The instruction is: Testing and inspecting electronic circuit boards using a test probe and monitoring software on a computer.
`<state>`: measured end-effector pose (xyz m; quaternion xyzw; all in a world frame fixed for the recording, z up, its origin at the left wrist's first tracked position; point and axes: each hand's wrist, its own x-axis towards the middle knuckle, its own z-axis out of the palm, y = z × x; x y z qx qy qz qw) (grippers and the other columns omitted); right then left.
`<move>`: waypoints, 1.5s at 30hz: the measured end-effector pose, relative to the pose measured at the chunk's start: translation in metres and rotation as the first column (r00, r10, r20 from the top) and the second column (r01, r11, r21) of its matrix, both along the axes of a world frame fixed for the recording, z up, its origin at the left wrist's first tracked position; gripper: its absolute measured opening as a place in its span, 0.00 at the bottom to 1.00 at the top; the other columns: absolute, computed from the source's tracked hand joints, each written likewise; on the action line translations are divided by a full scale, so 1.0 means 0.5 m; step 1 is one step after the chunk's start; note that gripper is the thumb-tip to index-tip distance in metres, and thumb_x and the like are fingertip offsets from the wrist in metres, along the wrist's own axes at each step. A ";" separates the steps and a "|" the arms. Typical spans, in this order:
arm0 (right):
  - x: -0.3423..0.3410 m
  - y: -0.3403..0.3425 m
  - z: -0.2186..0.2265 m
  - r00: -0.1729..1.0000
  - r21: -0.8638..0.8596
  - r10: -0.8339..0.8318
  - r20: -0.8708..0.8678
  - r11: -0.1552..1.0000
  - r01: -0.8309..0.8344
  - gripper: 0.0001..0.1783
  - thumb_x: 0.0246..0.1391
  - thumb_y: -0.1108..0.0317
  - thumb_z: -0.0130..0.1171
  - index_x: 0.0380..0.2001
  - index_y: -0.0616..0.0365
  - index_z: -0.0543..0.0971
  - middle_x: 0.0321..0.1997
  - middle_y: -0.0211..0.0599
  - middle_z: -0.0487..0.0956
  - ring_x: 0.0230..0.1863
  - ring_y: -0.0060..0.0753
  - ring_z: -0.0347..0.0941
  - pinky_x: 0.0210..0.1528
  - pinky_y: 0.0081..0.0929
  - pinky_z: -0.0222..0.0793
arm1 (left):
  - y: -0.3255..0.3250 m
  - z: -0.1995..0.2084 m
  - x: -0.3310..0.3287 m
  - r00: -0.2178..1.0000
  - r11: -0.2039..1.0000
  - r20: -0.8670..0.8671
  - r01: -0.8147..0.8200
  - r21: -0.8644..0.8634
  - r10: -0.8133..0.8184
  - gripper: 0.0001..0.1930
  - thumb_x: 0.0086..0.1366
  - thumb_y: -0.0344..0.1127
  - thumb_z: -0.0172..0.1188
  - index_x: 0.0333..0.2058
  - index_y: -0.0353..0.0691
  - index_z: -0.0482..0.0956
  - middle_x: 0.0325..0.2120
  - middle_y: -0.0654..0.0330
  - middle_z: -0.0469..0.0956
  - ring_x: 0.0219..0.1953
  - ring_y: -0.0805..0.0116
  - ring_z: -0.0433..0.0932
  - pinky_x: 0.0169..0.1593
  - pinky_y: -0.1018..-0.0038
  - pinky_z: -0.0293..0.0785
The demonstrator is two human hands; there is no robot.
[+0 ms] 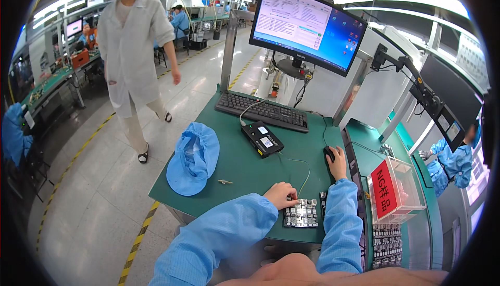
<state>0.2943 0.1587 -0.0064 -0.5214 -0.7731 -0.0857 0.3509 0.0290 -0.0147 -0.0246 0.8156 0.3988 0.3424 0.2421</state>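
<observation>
My right hand (337, 163) rests over a black computer mouse (329, 154) on the green tabletop, fingers curved round it. My left hand (281, 194) is at the upper left corner of a panel of small metal-cased modules (301, 216), fingers pinched together. A thin green cable (309, 171) runs from a black box (262, 138) with a small lit display down towards those fingers. What they pinch is too small to make out. Another strip of modules (323, 202) lies beside the panel, partly hidden by my right sleeve.
A blue cap (194, 158) and a small metal piece (225, 182) lie left. Behind are a black keyboard (260, 111) and a monitor (307, 28). At right, a clear box with a red label (388, 189) stands by stacked modules (387, 247). A person in a white coat (133, 46) walks the aisle.
</observation>
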 end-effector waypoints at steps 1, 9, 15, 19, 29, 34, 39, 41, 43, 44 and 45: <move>0.000 0.000 -0.001 1.000 0.019 -0.002 0.004 1.000 0.002 0.24 0.49 0.64 0.60 0.52 0.47 0.71 0.53 0.45 0.68 0.53 0.49 0.65 0.53 0.36 0.65 | 0.001 -0.001 0.000 1.000 1.000 0.001 -0.007 0.018 0.007 0.11 0.55 0.45 0.62 0.26 0.44 0.77 0.27 0.63 0.75 0.36 0.64 0.72 0.42 0.69 0.67; 0.037 -0.025 0.075 0.985 0.015 -0.153 0.079 0.988 0.152 0.26 0.51 0.57 0.58 0.54 0.47 0.69 0.50 0.43 0.71 0.51 0.50 0.66 0.50 0.43 0.63 | 0.000 0.002 -0.001 1.000 1.000 0.006 0.002 0.028 -0.002 0.11 0.54 0.44 0.63 0.25 0.44 0.77 0.27 0.63 0.75 0.35 0.64 0.72 0.41 0.69 0.68; -0.069 -0.235 0.272 0.856 0.040 0.204 -0.474 0.977 -0.211 0.10 0.57 0.69 0.50 0.39 0.62 0.76 0.28 0.38 0.77 0.32 0.26 0.75 0.37 0.22 0.68 | 0.004 -0.007 -0.001 1.000 1.000 0.017 0.021 -0.012 -0.021 0.10 0.54 0.45 0.62 0.27 0.45 0.78 0.29 0.61 0.75 0.38 0.61 0.71 0.43 0.67 0.66; -0.232 -0.453 0.390 0.420 0.085 0.616 -0.667 0.623 -0.778 0.24 0.64 0.58 0.35 0.40 0.70 0.73 0.33 0.47 0.77 0.38 0.40 0.75 0.48 0.36 0.66 | 0.013 -0.022 0.002 1.000 1.000 0.004 0.028 -0.007 -0.028 0.10 0.54 0.44 0.62 0.28 0.45 0.78 0.30 0.60 0.75 0.38 0.60 0.71 0.43 0.66 0.66; -0.338 -0.743 0.516 0.006 0.065 -0.158 -0.987 -0.443 -0.894 0.54 0.55 0.31 0.29 0.58 0.82 0.55 0.61 0.62 0.61 0.63 0.49 0.59 0.63 0.37 0.52 | 0.001 -0.003 -0.005 1.000 1.000 0.026 0.005 -0.006 -0.005 0.10 0.52 0.44 0.63 0.25 0.46 0.78 0.28 0.61 0.74 0.37 0.61 0.70 0.42 0.67 0.65; -0.344 -0.683 0.507 -0.145 -0.006 0.198 -0.969 -0.610 -0.792 0.57 0.54 0.28 0.27 0.59 0.82 0.51 0.65 0.61 0.55 0.67 0.48 0.51 0.65 0.34 0.45 | 0.000 0.001 -0.002 1.000 0.999 -0.006 0.001 -0.035 -0.001 0.10 0.53 0.44 0.63 0.26 0.45 0.78 0.28 0.62 0.74 0.38 0.62 0.70 0.44 0.67 0.65; -0.395 -0.651 0.409 -0.384 -0.034 0.367 -0.847 -0.759 -0.651 0.57 0.54 0.28 0.26 0.60 0.81 0.49 0.67 0.62 0.51 0.69 0.49 0.46 0.67 0.36 0.41 | 0.003 -0.002 -0.002 1.000 1.000 0.015 0.016 -0.024 -0.016 0.10 0.53 0.44 0.62 0.26 0.45 0.77 0.28 0.62 0.74 0.38 0.62 0.70 0.44 0.67 0.65; -0.401 -0.657 0.379 -0.417 -0.004 0.335 -0.845 -0.784 -0.621 0.56 0.54 0.29 0.26 0.60 0.81 0.50 0.67 0.62 0.50 0.69 0.50 0.46 0.67 0.37 0.41 | 0.003 -0.003 -0.003 1.000 1.000 0.018 0.009 -0.009 -0.009 0.10 0.53 0.44 0.62 0.26 0.45 0.77 0.28 0.62 0.74 0.38 0.62 0.70 0.44 0.67 0.65; -0.402 -0.662 0.364 -0.430 0.029 0.302 -0.851 -0.790 -0.613 0.55 0.55 0.30 0.27 0.60 0.80 0.50 0.67 0.61 0.50 0.68 0.51 0.47 0.67 0.38 0.40 | 0.004 -0.004 -0.001 1.000 1.000 0.006 0.009 -0.011 -0.009 0.10 0.53 0.44 0.62 0.26 0.45 0.77 0.28 0.62 0.74 0.37 0.62 0.70 0.44 0.67 0.65; -0.401 -0.661 0.361 -0.433 0.033 0.297 -0.851 -0.793 -0.609 0.55 0.55 0.30 0.28 0.60 0.80 0.50 0.67 0.61 0.51 0.68 0.51 0.47 0.67 0.38 0.41 | 0.004 -0.005 -0.001 1.000 1.000 0.007 0.006 -0.007 -0.006 0.10 0.53 0.44 0.62 0.26 0.45 0.77 0.28 0.62 0.74 0.37 0.62 0.70 0.44 0.67 0.65; -0.399 -0.659 0.361 -0.435 0.034 0.299 -0.849 -0.791 -0.611 0.54 0.55 0.31 0.28 0.60 0.80 0.51 0.66 0.62 0.51 0.68 0.51 0.48 0.67 0.38 0.41 | 0.004 -0.005 -0.001 1.000 1.000 0.009 0.008 -0.009 -0.008 0.10 0.53 0.44 0.62 0.26 0.45 0.78 0.28 0.62 0.74 0.37 0.62 0.70 0.44 0.67 0.65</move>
